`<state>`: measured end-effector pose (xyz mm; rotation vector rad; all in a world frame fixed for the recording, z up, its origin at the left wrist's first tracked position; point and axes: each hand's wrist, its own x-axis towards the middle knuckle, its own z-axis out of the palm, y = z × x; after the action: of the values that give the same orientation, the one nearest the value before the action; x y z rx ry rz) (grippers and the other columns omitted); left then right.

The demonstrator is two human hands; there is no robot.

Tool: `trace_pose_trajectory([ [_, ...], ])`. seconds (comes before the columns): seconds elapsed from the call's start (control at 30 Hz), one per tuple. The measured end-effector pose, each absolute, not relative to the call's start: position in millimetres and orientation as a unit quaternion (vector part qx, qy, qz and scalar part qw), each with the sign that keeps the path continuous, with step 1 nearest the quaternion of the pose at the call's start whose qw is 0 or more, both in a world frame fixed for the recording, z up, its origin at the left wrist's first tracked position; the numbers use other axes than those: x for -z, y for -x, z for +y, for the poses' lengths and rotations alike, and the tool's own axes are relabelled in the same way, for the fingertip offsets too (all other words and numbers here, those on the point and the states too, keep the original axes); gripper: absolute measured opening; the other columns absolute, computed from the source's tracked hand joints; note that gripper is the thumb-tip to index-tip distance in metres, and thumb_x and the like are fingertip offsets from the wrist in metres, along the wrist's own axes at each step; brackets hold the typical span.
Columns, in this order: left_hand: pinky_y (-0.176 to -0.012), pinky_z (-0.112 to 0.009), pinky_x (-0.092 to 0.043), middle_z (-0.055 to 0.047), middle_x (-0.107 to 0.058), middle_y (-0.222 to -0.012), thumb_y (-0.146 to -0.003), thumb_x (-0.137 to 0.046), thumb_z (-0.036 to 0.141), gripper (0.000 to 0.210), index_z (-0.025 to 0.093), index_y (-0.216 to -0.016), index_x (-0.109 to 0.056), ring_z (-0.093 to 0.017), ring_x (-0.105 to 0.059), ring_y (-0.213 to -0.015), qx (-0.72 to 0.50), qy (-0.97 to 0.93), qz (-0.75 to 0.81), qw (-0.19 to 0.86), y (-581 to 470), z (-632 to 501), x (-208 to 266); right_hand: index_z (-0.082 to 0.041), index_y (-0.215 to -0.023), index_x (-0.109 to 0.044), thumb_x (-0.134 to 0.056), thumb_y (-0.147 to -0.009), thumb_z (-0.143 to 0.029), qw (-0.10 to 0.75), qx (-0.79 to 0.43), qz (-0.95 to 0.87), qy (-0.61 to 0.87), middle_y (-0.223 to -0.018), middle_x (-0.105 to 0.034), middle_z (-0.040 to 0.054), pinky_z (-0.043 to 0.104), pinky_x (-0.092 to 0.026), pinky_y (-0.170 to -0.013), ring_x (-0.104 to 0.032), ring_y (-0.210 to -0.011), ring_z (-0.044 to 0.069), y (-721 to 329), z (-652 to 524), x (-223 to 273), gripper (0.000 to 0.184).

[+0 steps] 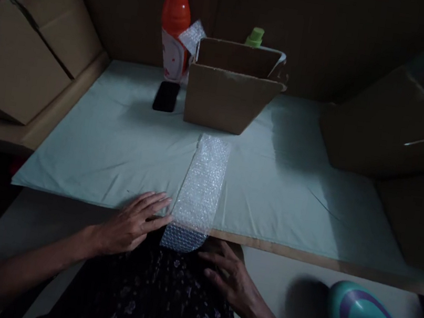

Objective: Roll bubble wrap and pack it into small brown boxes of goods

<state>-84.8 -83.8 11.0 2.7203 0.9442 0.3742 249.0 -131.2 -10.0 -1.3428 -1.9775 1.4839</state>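
- Leaning at the far left, a cardboard box (23,61) stood beside the pale cloth (288,207) covering the table.
- The left hand (136,225) lay palm down at the cloth's near edge, fingers straight and close together, pinching nothing; its lowest digit reached the left edge of the strip.
- Beyond it stood an orange bottle (176,15), with a dark phone (166,97) lying just in front.
- The bubble wrap strip (204,184) lay lengthwise mid-table, its far end near an open box (221,99) and its near end hanging over the table edge above the lap.
- A green cap (256,36) showed behind that box.
- The right hand (232,279) was off the table, fingers loosely parted and slightly bent, just beside the hanging end; whether a fingertip touched it, I could not tell.
- Darker cardboard (392,127) stood at the far right.
- The step in hand seemed to be laying the strip flat and straight; the next move, I judged, called for the left hand steadying its edge while the right took the loose end.
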Motion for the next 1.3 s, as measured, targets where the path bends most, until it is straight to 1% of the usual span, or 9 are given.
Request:
trace_pose_trajectory([
  [0.13,-0.119,-0.058,-0.032,-0.014,-0.024,-0.165,-0.076,-0.053,-0.005,0.087,0.023,-0.154,-0.027,-0.032,-0.016,-0.154,-0.115,-0.936,0.312,0.117,79.7,-85.5,-5.5,-0.028,-0.128,-0.069,-0.06,-0.094,-0.045,0.206,-0.57,-0.681,0.411,-0.147,-0.053,0.0115,0.052,-0.04,-0.112,-0.051,-0.135,0.03,-224.3,-134.5,25.1,0.039],
  [0.3,-0.117,-0.057,-0.035,-0.016,-0.037,-0.159,-0.083,-0.057,0.002,0.073,0.021,-0.15,-0.035,-0.032,-0.024,-0.151,-0.173,-0.938,0.268,0.135,66.1,-83.9,-6.6,-0.026,-0.115,-0.073,-0.069,-0.087,-0.048,0.295,-0.682,-0.525,0.415,-0.113,-0.072,0.0075,0.043,-0.049,-0.098,-0.066,-0.107,0.025,-219.8,-139.2,15.7,0.035],
  [0.4,-0.104,-0.048,-0.048,-0.014,-0.065,-0.131,-0.09,-0.056,0.009,0.047,0.019,-0.136,-0.052,-0.028,-0.053,-0.131,-0.276,-0.904,0.278,0.172,48.4,-90.0,-7.2,-0.024,-0.108,-0.073,-0.074,-0.081,-0.05,0.332,-0.756,-0.397,0.401,-0.095,-0.073,0.0047,0.033,-0.052,-0.081,-0.067,-0.083,0.018,-224.0,-143.6,6.3,0.038],
  [0.5,-0.086,-0.037,-0.055,-0.007,-0.074,-0.097,-0.092,-0.054,0.011,0.025,0.019,-0.113,-0.066,-0.021,-0.066,-0.095,-0.342,-0.839,0.361,0.221,28.6,-89.7,-5.1,-0.025,-0.12,-0.068,-0.075,-0.08,-0.052,0.377,-0.776,-0.35,0.363,-0.094,-0.074,0.0064,0.033,-0.053,-0.076,-0.068,-0.078,0.018,-221.1,-144.9,3.2,0.048],
  [0.67,-0.078,-0.033,-0.056,-0.006,-0.072,-0.089,-0.086,-0.06,0.016,0.031,0.016,-0.116,-0.066,-0.02,-0.067,-0.082,-0.31,-0.731,0.562,0.234,8.1,-73.4,3.4,-0.04,-0.149,-0.039,-0.064,-0.093,-0.041,0.471,-0.611,-0.487,0.409,-0.132,-0.065,0.0093,0.038,-0.058,-0.077,-0.07,-0.103,0.024,-218.0,-140.7,2.8,0.062],
  [0.8,-0.077,-0.032,-0.055,0.0,-0.069,-0.078,-0.083,-0.062,0.016,0.051,0.016,-0.134,-0.056,-0.018,-0.066,-0.075,-0.294,-0.712,0.597,0.223,1.4,-67.2,9.4,-0.033,-0.136,-0.056,-0.059,-0.093,-0.013,0.415,-0.292,-0.719,0.475,-0.116,-0.073,0.0057,0.04,-0.055,-0.09,-0.069,-0.105,0.022,-221.6,-130.8,3.9,0.047],
  [0.9,-0.077,-0.033,-0.056,-0.001,-0.069,-0.081,-0.085,-0.061,0.017,0.054,0.018,-0.138,-0.051,-0.018,-0.066,-0.076,-0.293,-0.716,0.6,0.205,0.2,-68.6,9.4,-0.024,-0.132,-0.059,-0.062,-0.089,-0.013,0.349,-0.128,-0.809,0.455,-0.124,-0.07,0.0097,0.045,-0.052,-0.093,-0.062,-0.118,0.027,-216.8,-116.1,8.9,0.045],
  [1.13,-0.106,-0.046,-0.048,-0.015,-0.06,-0.132,-0.087,-0.062,0.017,0.05,0.016,-0.135,-0.052,-0.028,-0.054,-0.125,-0.323,-0.808,0.47,0.151,13.6,-81.2,-6.6,-0.021,-0.113,-0.064,-0.048,-0.093,-0.003,0.308,-0.113,-0.842,0.429,-0.118,-0.073,0.0075,0.043,-0.046,-0.093,-0.063,-0.117,0.024,-204.8,-88.3,14.1,0.031],
  [1.3,-0.092,-0.039,-0.053,-0.007,-0.072,-0.101,-0.087,-0.053,0.004,0.036,0.018,-0.118,-0.063,-0.022,-0.063,-0.103,-0.351,-0.807,0.448,0.157,13.1,-82.5,-4.3,-0.021,-0.113,-0.062,-0.047,-0.095,-0.004,0.362,-0.15,-0.807,0.442,-0.096,-0.074,0.0044,0.034,-0.052,-0.077,-0.068,-0.088,0.019,-204.0,-79.7,7.5,0.03],
])
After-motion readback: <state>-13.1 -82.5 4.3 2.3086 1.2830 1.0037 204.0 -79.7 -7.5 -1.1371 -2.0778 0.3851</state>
